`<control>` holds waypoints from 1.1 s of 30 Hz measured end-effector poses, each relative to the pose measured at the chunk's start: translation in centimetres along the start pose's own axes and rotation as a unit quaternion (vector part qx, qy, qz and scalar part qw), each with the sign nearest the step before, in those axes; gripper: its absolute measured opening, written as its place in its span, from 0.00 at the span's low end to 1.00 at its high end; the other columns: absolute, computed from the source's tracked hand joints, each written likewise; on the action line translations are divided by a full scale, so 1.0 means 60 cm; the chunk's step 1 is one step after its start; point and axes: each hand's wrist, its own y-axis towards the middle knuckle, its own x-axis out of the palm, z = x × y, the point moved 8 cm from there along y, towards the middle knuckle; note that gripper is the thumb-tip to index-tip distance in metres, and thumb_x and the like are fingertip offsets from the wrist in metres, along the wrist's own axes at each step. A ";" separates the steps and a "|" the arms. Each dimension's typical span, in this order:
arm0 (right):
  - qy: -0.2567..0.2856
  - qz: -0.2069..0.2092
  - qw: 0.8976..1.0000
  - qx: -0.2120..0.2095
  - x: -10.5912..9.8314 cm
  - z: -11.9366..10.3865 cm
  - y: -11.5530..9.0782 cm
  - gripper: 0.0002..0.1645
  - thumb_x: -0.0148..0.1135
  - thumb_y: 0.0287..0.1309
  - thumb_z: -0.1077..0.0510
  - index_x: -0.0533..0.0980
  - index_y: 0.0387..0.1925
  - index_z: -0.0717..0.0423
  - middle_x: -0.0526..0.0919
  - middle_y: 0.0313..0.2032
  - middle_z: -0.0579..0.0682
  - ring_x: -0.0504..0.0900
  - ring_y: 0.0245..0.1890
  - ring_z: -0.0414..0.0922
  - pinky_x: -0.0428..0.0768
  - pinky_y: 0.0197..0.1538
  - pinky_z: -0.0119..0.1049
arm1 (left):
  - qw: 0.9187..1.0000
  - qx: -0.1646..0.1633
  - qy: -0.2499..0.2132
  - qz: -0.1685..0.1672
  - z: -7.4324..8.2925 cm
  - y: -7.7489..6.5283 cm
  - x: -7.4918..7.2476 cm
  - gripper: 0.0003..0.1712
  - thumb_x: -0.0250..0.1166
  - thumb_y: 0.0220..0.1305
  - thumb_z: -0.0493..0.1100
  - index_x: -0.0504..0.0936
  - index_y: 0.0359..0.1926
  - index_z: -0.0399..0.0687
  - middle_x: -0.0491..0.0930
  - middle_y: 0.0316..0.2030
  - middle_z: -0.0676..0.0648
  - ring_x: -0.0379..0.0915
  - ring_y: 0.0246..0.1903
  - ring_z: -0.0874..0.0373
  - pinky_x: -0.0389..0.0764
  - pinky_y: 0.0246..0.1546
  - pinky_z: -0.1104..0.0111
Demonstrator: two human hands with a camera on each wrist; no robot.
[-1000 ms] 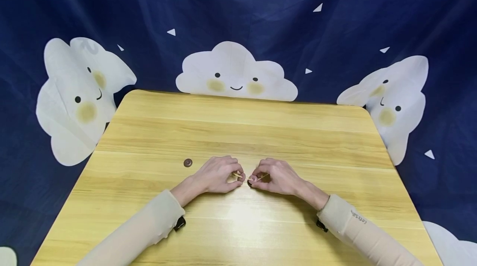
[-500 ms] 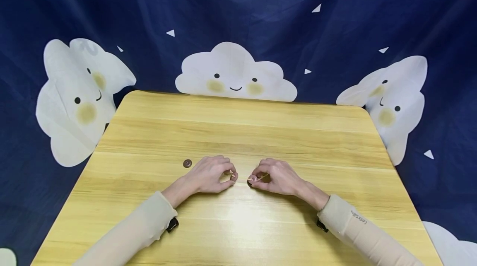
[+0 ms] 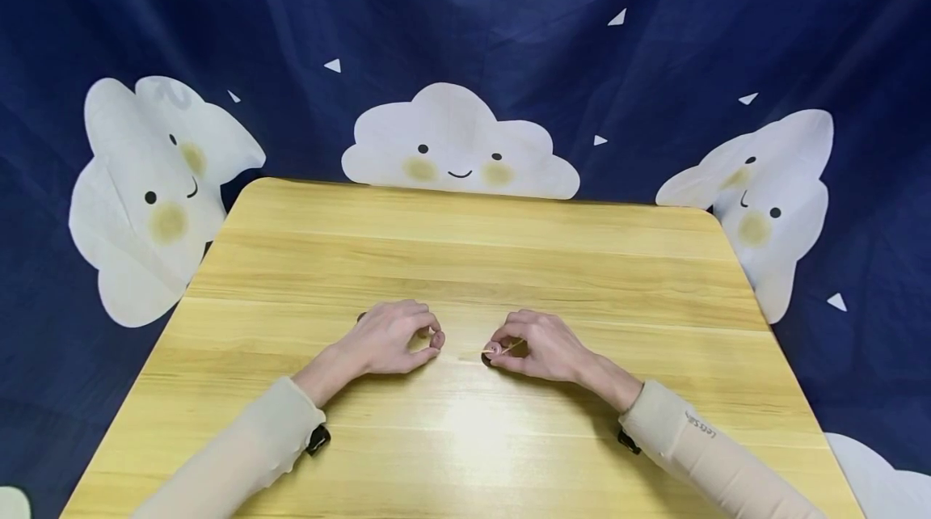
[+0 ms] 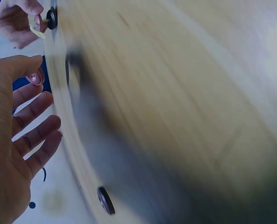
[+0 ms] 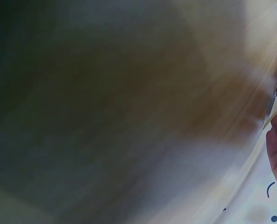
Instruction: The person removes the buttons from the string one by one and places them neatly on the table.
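My left hand (image 3: 393, 337) pinches a small pink button (image 4: 35, 78) between thumb and index finger, its other fingers spread in the left wrist view. Across a gap to the right, my right hand (image 3: 541, 345) holds another pink button (image 3: 494, 348) at its fingertips. A thin yellow cord (image 4: 37, 33) runs at that button, its end sticking out past the fingers. Just beyond it in the left wrist view is a dark brown button (image 4: 52, 17), which peeks out under the right fingertips in the head view. A second dark brown button (image 3: 360, 317) lies on the table, mostly covered by the left hand.
The light wooden table (image 3: 465, 260) spreads around both hands, with glare in front of them. Behind its far edge hangs a dark blue curtain (image 3: 291, 18) printed with white clouds. Each wrist carries a small black camera (image 3: 318, 440) under the sleeve.
My left hand has drawn away to the left with its pink button, widening the gap, and now covers most of the loose brown button. My right hand stays in place.
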 end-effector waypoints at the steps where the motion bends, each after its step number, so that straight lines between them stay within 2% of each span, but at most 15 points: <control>1: 0.000 0.000 1.000 0.000 0.000 0.000 0.000 0.11 0.75 0.61 0.43 0.88 0.42 0.40 0.87 0.36 0.34 0.84 0.37 0.32 0.82 0.42 0.28 | 1.000 -0.002 0.000 0.001 -0.004 -0.002 -0.002 0.06 0.74 0.62 0.53 0.85 0.38 0.66 0.83 0.34 0.60 0.77 0.34 0.67 0.79 0.35 0.73; 8: 0.001 -0.002 1.000 0.000 0.002 0.000 -0.001 0.11 0.75 0.61 0.43 0.88 0.42 0.39 0.87 0.36 0.34 0.84 0.37 0.32 0.82 0.42 0.28 | 1.000 -0.021 0.021 0.003 -0.035 -0.014 -0.015 0.07 0.75 0.61 0.53 0.85 0.37 0.64 0.83 0.34 0.59 0.72 0.33 0.69 0.78 0.34 0.73; 13: -0.003 -0.004 1.000 -0.004 0.002 -0.002 -0.001 0.12 0.75 0.61 0.43 0.88 0.43 0.40 0.87 0.36 0.35 0.84 0.37 0.33 0.82 0.43 0.28 | 0.999 -0.020 0.040 0.016 -0.053 -0.022 -0.027 0.08 0.76 0.61 0.53 0.85 0.37 0.62 0.83 0.34 0.59 0.70 0.31 0.68 0.76 0.32 0.73; 18: -0.007 -0.006 1.000 -0.005 0.003 -0.002 0.000 0.13 0.74 0.61 0.42 0.88 0.43 0.41 0.88 0.37 0.35 0.84 0.36 0.33 0.82 0.42 0.27 | 0.998 -0.021 0.050 0.028 -0.066 -0.030 -0.039 0.08 0.76 0.60 0.53 0.85 0.36 0.62 0.85 0.36 0.58 0.75 0.34 0.65 0.79 0.33 0.71; 23: -0.006 -0.012 1.000 -0.001 0.004 -0.001 0.001 0.13 0.74 0.62 0.42 0.88 0.44 0.40 0.88 0.37 0.35 0.83 0.37 0.32 0.82 0.43 0.28 | 0.997 -0.031 0.064 0.035 -0.082 -0.039 -0.049 0.09 0.76 0.60 0.53 0.85 0.36 0.60 0.84 0.36 0.57 0.81 0.40 0.60 0.85 0.41 0.63; 27: -0.006 -0.015 1.000 0.001 0.005 0.000 0.001 0.13 0.74 0.62 0.42 0.88 0.44 0.40 0.88 0.37 0.35 0.83 0.37 0.32 0.82 0.43 0.28 | 0.997 -0.036 0.067 0.033 -0.092 -0.044 -0.050 0.09 0.75 0.60 0.52 0.84 0.35 0.59 0.84 0.35 0.56 0.82 0.43 0.58 0.84 0.61 0.57; 28: -0.006 -0.015 1.000 0.001 0.005 0.000 0.001 0.12 0.74 0.62 0.42 0.88 0.44 0.40 0.88 0.37 0.35 0.83 0.37 0.32 0.82 0.43 0.28 | 0.997 -0.038 0.066 0.032 -0.095 -0.046 -0.049 0.08 0.75 0.60 0.52 0.84 0.35 0.59 0.84 0.35 0.56 0.82 0.42 0.58 0.84 0.60 0.57; 29: -0.006 -0.015 1.000 0.000 0.005 0.000 0.001 0.12 0.74 0.62 0.42 0.88 0.44 0.40 0.88 0.37 0.35 0.83 0.37 0.32 0.82 0.42 0.28 | 0.997 -0.038 0.067 0.031 -0.097 -0.046 -0.048 0.08 0.75 0.60 0.52 0.84 0.35 0.59 0.83 0.35 0.56 0.81 0.42 0.58 0.82 0.63 0.56; 31: -0.005 -0.013 1.000 -0.001 0.004 -0.001 0.001 0.12 0.74 0.62 0.42 0.88 0.44 0.40 0.88 0.37 0.35 0.83 0.37 0.32 0.82 0.42 0.27 | 0.996 -0.040 0.070 0.030 -0.101 -0.048 -0.047 0.08 0.75 0.60 0.52 0.84 0.34 0.60 0.82 0.34 0.57 0.79 0.41 0.59 0.83 0.62 0.57; 33: -0.004 -0.013 1.000 -0.003 0.004 -0.001 0.001 0.12 0.74 0.62 0.43 0.88 0.44 0.40 0.88 0.37 0.35 0.83 0.37 0.32 0.82 0.43 0.27 | 0.996 -0.041 0.073 0.031 -0.106 -0.050 -0.046 0.08 0.75 0.60 0.51 0.83 0.33 0.59 0.80 0.33 0.57 0.75 0.38 0.61 0.84 0.51 0.60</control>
